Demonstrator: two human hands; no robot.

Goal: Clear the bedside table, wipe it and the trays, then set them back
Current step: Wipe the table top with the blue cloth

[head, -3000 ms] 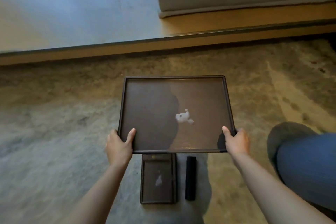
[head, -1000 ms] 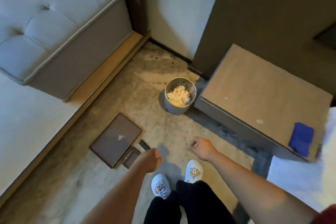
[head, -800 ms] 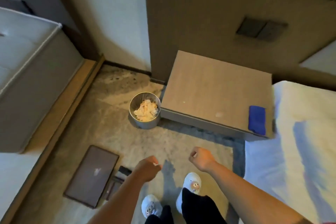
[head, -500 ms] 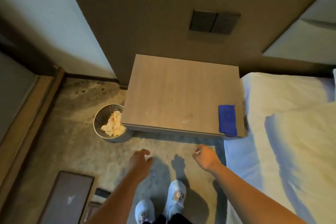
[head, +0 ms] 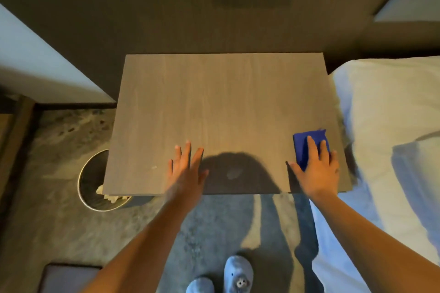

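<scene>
Lays straight, slightly spread fingers (head: 312,147) of the right hand (head: 316,169) flat on the blue cloth (head: 302,143), at the front right corner of the bedside table (head: 226,102). Holds the left hand (head: 188,171), fingers (head: 187,152) straight and fanned apart, over the table's front edge near its middle; cannot tell whether touching. Between the hands, a pale smudge (head: 234,173). On the carpet at lower left, a dark tray (head: 69,278); by the table's front left corner, a waste bin (head: 88,173).

Dim warm light, soft shadows, slight blur
</scene>
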